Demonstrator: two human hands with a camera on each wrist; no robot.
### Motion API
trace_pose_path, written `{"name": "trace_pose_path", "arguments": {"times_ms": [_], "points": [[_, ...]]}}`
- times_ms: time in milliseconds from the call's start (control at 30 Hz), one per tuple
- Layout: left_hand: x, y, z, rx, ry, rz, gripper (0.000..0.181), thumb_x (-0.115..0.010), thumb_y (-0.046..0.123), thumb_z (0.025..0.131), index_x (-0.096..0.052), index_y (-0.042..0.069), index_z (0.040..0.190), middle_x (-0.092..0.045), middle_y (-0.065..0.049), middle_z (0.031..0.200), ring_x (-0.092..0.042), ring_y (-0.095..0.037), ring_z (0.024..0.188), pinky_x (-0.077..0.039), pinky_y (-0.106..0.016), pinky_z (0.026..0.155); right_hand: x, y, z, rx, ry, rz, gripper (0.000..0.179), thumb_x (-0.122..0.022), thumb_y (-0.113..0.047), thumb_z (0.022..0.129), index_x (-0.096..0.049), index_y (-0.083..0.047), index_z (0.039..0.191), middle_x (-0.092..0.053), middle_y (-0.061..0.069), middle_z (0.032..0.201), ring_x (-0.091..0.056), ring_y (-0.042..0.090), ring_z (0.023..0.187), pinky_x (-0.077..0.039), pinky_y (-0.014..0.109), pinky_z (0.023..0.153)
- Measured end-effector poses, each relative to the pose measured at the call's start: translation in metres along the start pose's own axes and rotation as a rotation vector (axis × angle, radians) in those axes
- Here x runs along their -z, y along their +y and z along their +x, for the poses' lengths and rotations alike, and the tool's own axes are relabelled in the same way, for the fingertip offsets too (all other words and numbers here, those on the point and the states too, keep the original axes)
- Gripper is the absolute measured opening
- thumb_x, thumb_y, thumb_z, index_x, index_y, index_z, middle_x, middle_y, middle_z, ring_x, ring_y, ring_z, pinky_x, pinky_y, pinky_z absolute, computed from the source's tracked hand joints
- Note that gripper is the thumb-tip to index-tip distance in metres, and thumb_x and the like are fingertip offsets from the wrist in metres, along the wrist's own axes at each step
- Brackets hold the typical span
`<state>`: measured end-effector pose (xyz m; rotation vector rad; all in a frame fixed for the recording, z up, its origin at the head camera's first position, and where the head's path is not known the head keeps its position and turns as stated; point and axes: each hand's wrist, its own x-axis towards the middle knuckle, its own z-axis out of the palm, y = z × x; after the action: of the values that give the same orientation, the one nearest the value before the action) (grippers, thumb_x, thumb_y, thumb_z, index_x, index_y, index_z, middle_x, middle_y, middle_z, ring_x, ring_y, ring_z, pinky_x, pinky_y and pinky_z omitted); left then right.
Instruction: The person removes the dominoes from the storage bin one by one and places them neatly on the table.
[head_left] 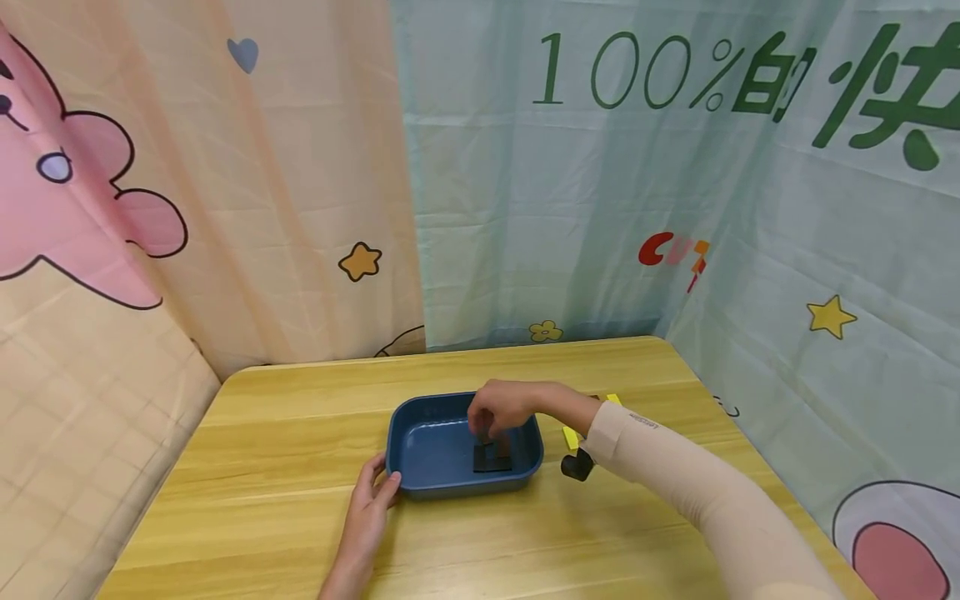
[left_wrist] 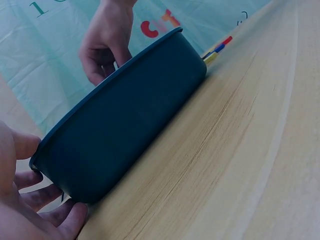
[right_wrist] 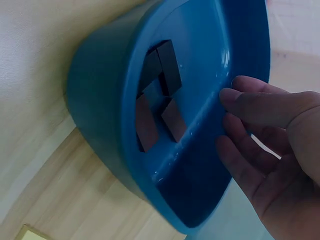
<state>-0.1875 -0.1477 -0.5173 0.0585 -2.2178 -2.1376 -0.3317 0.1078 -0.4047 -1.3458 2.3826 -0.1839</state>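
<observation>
Down below the right fingers (right_wrist: pixel 240 159) lie dark blocks (right_wrist: pixel 170 69).

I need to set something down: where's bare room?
Bare: the table left of the tub and left hand, between tub and curtain, and in front between left hand and sleeve; also the tub's left half. Crowded: right of the tub (yellow pieces, a black piece) and its right half (dark blocks, right hand).

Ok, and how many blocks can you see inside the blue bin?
4 in the right wrist view: one black block and a second black block above, one brown block and a second brown block below. The blue bin's wall may hide more.
</observation>
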Motion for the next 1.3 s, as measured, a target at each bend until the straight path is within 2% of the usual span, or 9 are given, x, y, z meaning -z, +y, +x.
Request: {"name": "trace_pose_path", "arguments": {"times_ms": [233,367,633,933,1067,1300], "points": [[0.001,0.0,0.0,-0.003,-0.003,-0.005,0.047,-0.045,0.012,0.112,-0.034,-0.007,0.153,-0.032,-0.032,0.157,-0.044,-0.046,0.138,-0.049,-0.035,0.094,-0.002,-0.003,0.02,0.004,-0.061,0.012,0.027,-0.075,0.006,0.09,-0.075,-0.014,0.109,-0.068,-0.01,0.102,-0.063,0.004,0.095,-0.05,0.021,0.086],[0.001,0.0,-0.001,-0.008,-0.005,-0.017,0.046,-0.044,0.01,0.111,-0.035,-0.007,0.153,-0.033,-0.031,0.157,-0.043,-0.046,0.139,-0.048,-0.037,0.096,-0.007,0.002,0.027,-0.023,-0.103,-0.013,0.025,-0.078,0.004,0.09,-0.076,-0.015,0.106,-0.066,-0.011,0.098,-0.06,0.005,0.091,-0.049,0.021,0.084],[0.0,0.0,-0.002,-0.024,-0.004,-0.037,0.045,-0.046,0.007,0.11,-0.037,-0.008,0.152,-0.035,-0.031,0.155,-0.044,-0.046,0.138,-0.049,-0.03,0.091,-0.021,0.01,0.034,-0.061,-0.157,-0.019,0.025,-0.079,0.003,0.089,-0.076,-0.017,0.103,-0.067,-0.011,0.096,-0.061,0.004,0.09,-0.05,0.021,0.083],[-0.001,0.002,-0.002,-0.024,-0.001,-0.029,0.044,-0.046,0.006,0.11,-0.037,-0.007,0.151,-0.035,-0.031,0.155,-0.043,-0.047,0.139,-0.049,-0.03,0.093,-0.03,0.013,0.041,-0.032,-0.145,-0.044,0.023,-0.084,0.0,0.085,-0.075,-0.017,0.097,-0.063,-0.014,0.09,-0.058,0.002,0.083,-0.049,0.019,0.078],[-0.001,0.002,-0.002,-0.03,-0.001,-0.033,0.045,-0.046,0.006,0.11,-0.037,-0.008,0.151,-0.035,-0.031,0.155,-0.044,-0.047,0.138,-0.049,-0.03,0.092,-0.029,0.012,0.041,-0.048,-0.126,-0.045,0.021,-0.087,-0.003,0.084,-0.074,-0.018,0.091,-0.063,-0.013,0.085,-0.058,0.003,0.08,-0.049,0.019,0.075],[-0.001,0.002,-0.002,-0.04,-0.005,-0.036,0.045,-0.047,0.006,0.11,-0.037,-0.008,0.151,-0.036,-0.032,0.155,-0.045,-0.047,0.138,-0.049,-0.029,0.092,-0.031,0.014,0.041,-0.065,-0.08,-0.026,0.029,-0.089,-0.006,0.082,-0.063,-0.018,0.08,-0.056,-0.009,0.077,-0.052,0.008,0.074,-0.043,0.021,0.069]]}}
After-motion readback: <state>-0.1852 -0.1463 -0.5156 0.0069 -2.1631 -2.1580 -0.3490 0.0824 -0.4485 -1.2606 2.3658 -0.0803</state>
